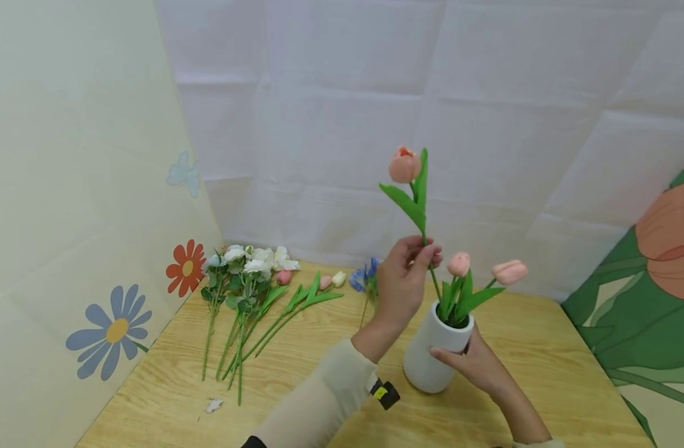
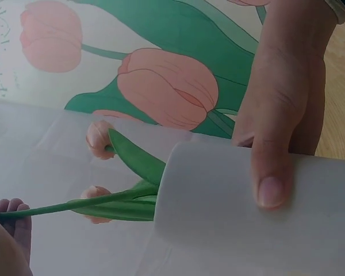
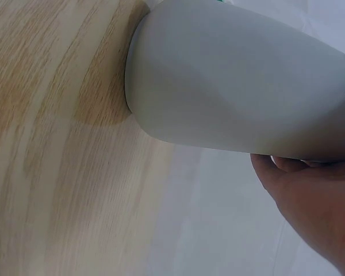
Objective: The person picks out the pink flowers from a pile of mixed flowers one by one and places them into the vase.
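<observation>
My left hand [image 1: 402,283] pinches the green stem of a pink tulip [image 1: 405,165], bloom upward, over the white vase [image 1: 423,348]. The stem slants down to the vase mouth, where its lower end is lost among the leaves. Two more pink tulips stand in the vase, one bloom [image 1: 459,264] fairly upright and the other [image 1: 510,272] leaning right. My right hand [image 1: 482,364] grips the upper side of the vase, its thumb across the front in the left wrist view. In the right wrist view the vase base [image 3: 139,75] meets the wooden table.
White flowers [image 1: 258,264] with long stems lie on the table's left, beside several loose tulips [image 1: 297,302]. A blue flower [image 1: 360,278] lies behind my left forearm. Nearer the front is a small white scrap [image 1: 214,406]. A white cloth wall [image 1: 319,155] closes off the back.
</observation>
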`<state>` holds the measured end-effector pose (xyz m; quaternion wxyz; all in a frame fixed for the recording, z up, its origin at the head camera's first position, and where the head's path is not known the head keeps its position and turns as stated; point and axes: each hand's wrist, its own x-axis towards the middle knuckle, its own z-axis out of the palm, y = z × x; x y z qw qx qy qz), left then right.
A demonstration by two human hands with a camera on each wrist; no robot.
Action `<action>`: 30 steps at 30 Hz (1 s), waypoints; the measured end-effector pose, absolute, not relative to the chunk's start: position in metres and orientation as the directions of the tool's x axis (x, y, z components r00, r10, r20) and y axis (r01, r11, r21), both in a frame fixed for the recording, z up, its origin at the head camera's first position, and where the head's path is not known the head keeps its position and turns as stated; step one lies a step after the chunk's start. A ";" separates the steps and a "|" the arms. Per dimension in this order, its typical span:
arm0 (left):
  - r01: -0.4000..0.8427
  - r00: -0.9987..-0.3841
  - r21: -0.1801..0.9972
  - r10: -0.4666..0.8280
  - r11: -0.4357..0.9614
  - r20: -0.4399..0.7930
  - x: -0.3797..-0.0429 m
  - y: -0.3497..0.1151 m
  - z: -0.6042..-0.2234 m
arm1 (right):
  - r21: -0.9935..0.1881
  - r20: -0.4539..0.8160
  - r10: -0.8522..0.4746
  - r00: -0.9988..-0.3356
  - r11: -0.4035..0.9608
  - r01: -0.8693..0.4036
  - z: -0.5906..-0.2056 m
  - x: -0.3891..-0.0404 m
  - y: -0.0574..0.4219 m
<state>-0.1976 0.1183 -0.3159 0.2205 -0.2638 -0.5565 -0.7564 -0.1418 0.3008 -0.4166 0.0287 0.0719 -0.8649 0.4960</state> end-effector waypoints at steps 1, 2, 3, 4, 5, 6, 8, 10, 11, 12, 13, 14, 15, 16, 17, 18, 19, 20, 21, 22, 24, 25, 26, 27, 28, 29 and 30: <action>0.639 -0.755 0.723 -0.033 -0.263 0.655 -0.197 0.119 -0.316 | -0.856 0.119 -0.096 -0.988 0.493 -0.152 -0.417 -0.142 0.301; 0.650 -0.746 0.720 -0.026 -0.242 0.665 -0.197 0.120 -0.317 | -0.859 0.120 -0.093 -0.988 0.489 -0.151 -0.417 -0.142 0.301; 0.662 -0.737 0.716 -0.019 -0.222 0.675 -0.196 0.120 -0.318 | -0.860 0.124 -0.091 -0.988 0.486 -0.153 -0.417 -0.141 0.300; 0.670 -0.730 0.712 -0.014 -0.213 0.683 -0.195 0.121 -0.320 | -0.862 0.127 -0.089 -0.988 0.483 -0.155 -0.418 -0.141 0.300; 0.670 -0.730 0.713 -0.003 -0.208 0.684 -0.194 0.121 -0.321 | -0.864 0.130 -0.088 -0.988 0.479 -0.157 -0.418 -0.141 0.300; 0.672 -0.727 0.714 0.004 -0.196 0.686 -0.193 0.122 -0.322 | -0.866 0.135 -0.091 -0.987 0.473 -0.162 -0.418 -0.141 0.300; 0.661 -0.734 0.725 0.036 -0.193 0.679 -0.192 0.122 -0.325 | -0.869 0.143 -0.095 -0.985 0.465 -0.171 -0.419 -0.141 0.300; 0.639 -0.748 0.747 0.078 -0.184 0.659 -0.191 0.123 -0.328 | -0.867 0.150 -0.107 -0.983 0.464 -0.183 -0.419 -0.141 0.301; 0.622 -0.759 0.762 0.101 -0.178 0.643 -0.190 0.123 -0.329 | -0.866 0.152 -0.112 -0.982 0.464 -0.187 -0.419 -0.141 0.301; 0.609 -0.766 0.773 0.123 -0.175 0.631 -0.190 0.123 -0.331 | -0.863 0.156 -0.117 -0.981 0.466 -0.193 -0.419 -0.142 0.301; 0.591 -0.775 0.787 0.148 -0.175 0.614 -0.189 0.123 -0.332 | -0.860 0.158 -0.120 -0.980 0.470 -0.197 -0.419 -0.142 0.301; 0.573 -0.784 0.801 0.169 -0.174 0.597 -0.189 0.124 -0.333 | -0.857 0.162 -0.125 -0.979 0.474 -0.202 -0.419 -0.142 0.302; 0.559 -0.791 0.812 0.184 -0.169 0.583 -0.188 0.124 -0.335 | -0.856 0.164 -0.132 -0.978 0.474 -0.208 -0.420 -0.142 0.302; 0.547 -0.796 0.820 0.197 -0.168 0.572 -0.187 0.124 -0.336 | -0.855 0.166 -0.136 -0.977 0.475 -0.211 -0.420 -0.142 0.302; 0.536 -0.799 0.826 0.210 -0.172 0.563 -0.187 0.124 -0.337 | -0.853 0.168 -0.140 -0.976 0.476 -0.215 -0.420 -0.142 0.303; 0.533 -0.799 0.828 0.219 -0.175 0.561 -0.186 0.124 -0.338 | -0.851 0.171 -0.143 -0.975 0.478 -0.219 -0.420 -0.142 0.303; 0.534 -0.797 0.827 0.222 -0.175 0.561 -0.186 0.124 -0.338 | -0.850 0.174 -0.146 -0.974 0.477 -0.223 -0.420 -0.142 0.303; 0.537 -0.795 0.826 0.225 -0.174 0.564 -0.186 0.124 -0.339 | -0.849 0.176 -0.147 -0.973 0.478 -0.226 -0.420 -0.142 0.303; 0.542 -0.791 0.823 0.228 -0.171 0.568 -0.186 0.124 -0.340 | -0.848 0.178 -0.147 -0.973 0.479 -0.227 -0.420 -0.142 0.303; 0.546 -0.788 0.821 0.230 -0.169 0.572 -0.186 0.124 -0.341 | -0.846 0.180 -0.145 -0.973 0.481 -0.228 -0.420 -0.142 0.303; 0.556 -0.779 0.814 0.233 -0.170 0.581 -0.187 0.125 -0.343 | -0.844 0.186 -0.144 -0.972 0.483 -0.234 -0.420 -0.142 0.303; 0.560 -0.776 0.811 0.235 -0.170 0.585 -0.187 0.125 -0.344 | -0.844 0.190 -0.142 -0.972 0.483 -0.235 -0.419 -0.142 0.303; 0.565 -0.772 0.808 0.237 -0.170 0.590 -0.187 0.125 -0.346 | -0.844 0.194 -0.140 -0.971 0.481 -0.238 -0.419 -0.141 0.302; 0.569 -0.769 0.805 0.237 -0.168 0.593 -0.188 0.126 -0.348 | -0.843 0.200 -0.139 -0.970 0.480 -0.243 -0.419 -0.141 0.302; 0.576 -0.765 0.801 0.237 -0.165 0.599 -0.188 0.126 -0.349 | -0.844 0.201 -0.138 -0.970 0.477 -0.243 -0.419 -0.141 0.302; 0.584 -0.761 0.797 0.236 -0.156 0.604 -0.189 0.126 -0.351 | -0.843 0.205 -0.136 -0.969 0.478 -0.245 -0.418 -0.141 0.301; 0.590 -0.759 0.794 0.235 -0.146 0.607 -0.190 0.127 -0.353 | -0.844 0.205 -0.132 -0.970 0.478 -0.243 -0.418 -0.141 0.301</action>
